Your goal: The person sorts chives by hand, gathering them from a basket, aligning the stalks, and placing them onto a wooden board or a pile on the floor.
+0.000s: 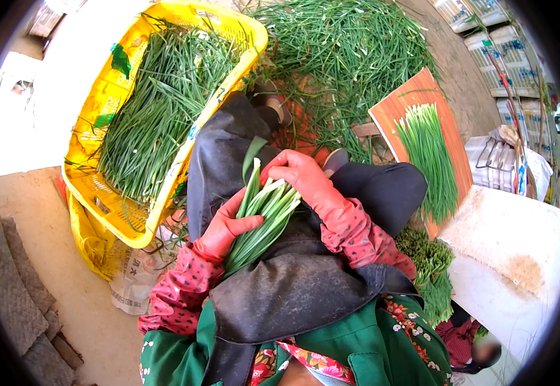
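Observation:
Over my lap, covered by a dark apron (293,299), I hold a small bunch of green chives (264,222) with pale stem ends pointing up and away. My left hand (225,228), in a red rubber glove, is wrapped round the bunch from the left, thumb across the leaves. At the pale stem ends, the fingers of my right hand (299,177), in a matching glove, are bent and pinched together. What exactly they pinch is hidden. One broad leaf (252,154) sticks up beside the stem ends.
A yellow plastic crate (74,154) full of loose chives (164,103) stands at left. More chives (351,51) are heaped on the floor ahead. On a wooden board (457,138) at right lies a neat row of chives (428,154). Bundled chives (425,264) and a white foam box (505,251) are nearby.

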`<move>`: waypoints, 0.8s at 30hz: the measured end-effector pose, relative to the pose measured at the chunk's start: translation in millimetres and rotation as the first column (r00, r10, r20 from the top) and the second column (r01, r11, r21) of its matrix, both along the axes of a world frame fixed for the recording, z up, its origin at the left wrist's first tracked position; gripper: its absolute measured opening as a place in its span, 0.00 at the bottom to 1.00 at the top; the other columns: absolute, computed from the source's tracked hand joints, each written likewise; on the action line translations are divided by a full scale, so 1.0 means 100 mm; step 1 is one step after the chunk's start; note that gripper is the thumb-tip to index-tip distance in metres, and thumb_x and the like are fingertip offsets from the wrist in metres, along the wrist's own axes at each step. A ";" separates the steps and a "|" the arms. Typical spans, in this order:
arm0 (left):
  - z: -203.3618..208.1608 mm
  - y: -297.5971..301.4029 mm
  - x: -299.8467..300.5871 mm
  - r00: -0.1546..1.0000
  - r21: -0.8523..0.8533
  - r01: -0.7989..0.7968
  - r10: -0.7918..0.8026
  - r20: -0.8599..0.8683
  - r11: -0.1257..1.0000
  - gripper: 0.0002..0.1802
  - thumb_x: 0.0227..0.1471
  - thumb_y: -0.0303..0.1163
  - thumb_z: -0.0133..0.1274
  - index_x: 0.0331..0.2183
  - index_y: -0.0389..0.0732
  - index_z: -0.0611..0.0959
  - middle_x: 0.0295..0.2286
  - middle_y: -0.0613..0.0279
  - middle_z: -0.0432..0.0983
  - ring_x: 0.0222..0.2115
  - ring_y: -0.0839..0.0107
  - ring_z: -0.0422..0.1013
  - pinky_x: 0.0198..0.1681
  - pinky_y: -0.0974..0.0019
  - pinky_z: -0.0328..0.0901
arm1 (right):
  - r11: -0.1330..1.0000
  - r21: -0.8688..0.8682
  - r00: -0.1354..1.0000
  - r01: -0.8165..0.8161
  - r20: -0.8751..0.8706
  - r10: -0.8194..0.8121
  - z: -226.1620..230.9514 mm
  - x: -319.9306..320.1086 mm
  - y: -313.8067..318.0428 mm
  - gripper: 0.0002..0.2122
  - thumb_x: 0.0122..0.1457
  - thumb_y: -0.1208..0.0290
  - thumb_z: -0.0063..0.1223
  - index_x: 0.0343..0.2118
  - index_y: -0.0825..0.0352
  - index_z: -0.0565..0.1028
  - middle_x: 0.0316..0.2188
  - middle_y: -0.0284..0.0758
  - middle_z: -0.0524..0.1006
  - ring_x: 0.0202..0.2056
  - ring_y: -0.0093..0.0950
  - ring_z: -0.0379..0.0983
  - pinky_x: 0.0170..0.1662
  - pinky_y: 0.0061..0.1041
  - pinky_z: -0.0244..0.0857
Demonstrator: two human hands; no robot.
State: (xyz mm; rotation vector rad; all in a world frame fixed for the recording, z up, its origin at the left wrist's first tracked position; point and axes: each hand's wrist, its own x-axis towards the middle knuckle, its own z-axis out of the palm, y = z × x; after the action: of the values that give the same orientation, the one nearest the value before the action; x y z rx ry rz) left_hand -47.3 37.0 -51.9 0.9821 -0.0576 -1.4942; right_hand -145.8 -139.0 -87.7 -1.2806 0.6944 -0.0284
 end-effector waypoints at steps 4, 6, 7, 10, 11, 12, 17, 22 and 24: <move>-0.07 0.04 0.06 0.997 0.068 0.072 -0.069 -0.047 0.995 0.30 0.47 0.23 0.58 0.53 0.36 0.69 0.46 0.60 0.73 0.45 0.70 0.70 0.51 0.66 0.63 | 0.988 0.144 0.998 0.057 0.004 -0.058 0.16 -0.02 -0.17 0.16 0.61 0.56 0.50 0.32 0.68 0.77 0.30 0.31 0.78 0.31 0.17 0.73 0.35 0.18 0.67; -0.07 0.02 0.05 0.996 0.086 0.062 -0.057 -0.066 0.994 0.27 0.47 0.21 0.57 0.51 0.35 0.72 0.44 0.60 0.75 0.43 0.71 0.72 0.49 0.67 0.65 | 1.000 -0.025 0.998 0.004 0.058 -0.003 0.16 0.00 -0.21 0.18 0.58 0.54 0.54 0.34 0.69 0.77 0.30 0.32 0.78 0.31 0.19 0.73 0.35 0.21 0.67; -0.08 0.02 0.05 0.998 0.096 0.057 -0.054 -0.037 0.994 0.26 0.46 0.20 0.58 0.49 0.35 0.72 0.42 0.61 0.75 0.41 0.72 0.72 0.48 0.67 0.66 | 0.986 -0.156 0.997 -0.049 0.044 0.056 0.21 0.03 -0.19 0.19 0.56 0.53 0.55 0.34 0.69 0.77 0.30 0.33 0.78 0.30 0.20 0.73 0.35 0.21 0.67; -0.15 0.04 0.01 0.998 0.121 0.033 -0.039 0.042 0.992 0.23 0.45 0.20 0.59 0.46 0.35 0.74 0.39 0.63 0.76 0.38 0.74 0.72 0.45 0.68 0.67 | 0.956 -0.158 0.963 -0.247 -0.148 0.224 0.21 0.12 -0.08 0.17 0.52 0.57 0.60 0.31 0.70 0.78 0.25 0.32 0.78 0.28 0.21 0.73 0.34 0.23 0.66; -0.17 0.04 -0.01 0.998 0.126 0.020 -0.028 0.064 0.992 0.22 0.45 0.20 0.59 0.45 0.35 0.74 0.38 0.64 0.76 0.37 0.74 0.72 0.44 0.69 0.67 | 0.974 -0.113 0.979 -0.195 -0.084 0.186 0.15 0.13 -0.03 0.16 0.52 0.58 0.60 0.29 0.70 0.78 0.24 0.32 0.77 0.27 0.21 0.72 0.34 0.23 0.66; -0.17 0.04 -0.02 0.996 0.130 0.006 -0.018 0.087 0.991 0.22 0.45 0.20 0.60 0.44 0.35 0.74 0.37 0.64 0.76 0.37 0.75 0.72 0.43 0.69 0.67 | 0.988 -0.063 0.990 -0.144 -0.022 0.143 0.08 0.13 0.00 0.15 0.52 0.58 0.60 0.28 0.69 0.78 0.23 0.31 0.77 0.27 0.20 0.72 0.33 0.23 0.66; -0.23 0.06 -0.04 0.990 0.142 0.004 -0.025 0.141 0.990 0.21 0.46 0.21 0.60 0.43 0.35 0.74 0.36 0.65 0.75 0.35 0.76 0.71 0.41 0.70 0.67 | 0.967 -0.131 0.963 -0.217 -0.191 0.191 0.19 0.13 -0.03 0.16 0.55 0.57 0.57 0.27 0.68 0.78 0.22 0.29 0.75 0.26 0.17 0.70 0.30 0.21 0.63; -0.22 0.04 -0.08 0.978 0.140 0.009 -0.038 0.207 0.990 0.19 0.47 0.22 0.60 0.43 0.36 0.75 0.35 0.66 0.75 0.35 0.77 0.71 0.39 0.71 0.67 | 0.981 -0.081 0.972 -0.177 -0.169 0.162 0.10 0.14 0.00 0.21 0.54 0.51 0.57 0.28 0.70 0.79 0.20 0.31 0.76 0.24 0.18 0.69 0.29 0.23 0.63; -0.24 0.06 -0.07 0.972 0.164 0.024 -0.061 0.229 0.986 0.19 0.47 0.22 0.60 0.43 0.36 0.75 0.34 0.66 0.75 0.34 0.77 0.70 0.39 0.71 0.67 | 0.988 -0.028 0.977 -0.154 -0.150 0.149 0.10 0.12 -0.01 0.20 0.54 0.52 0.57 0.29 0.70 0.79 0.21 0.32 0.76 0.24 0.19 0.70 0.29 0.23 0.64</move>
State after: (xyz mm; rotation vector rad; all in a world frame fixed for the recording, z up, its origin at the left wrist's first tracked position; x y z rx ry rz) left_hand -54.4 43.4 -75.9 1.2914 -0.1293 -1.4325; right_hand -133.4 -139.5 -77.4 -1.3802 0.7239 0.1802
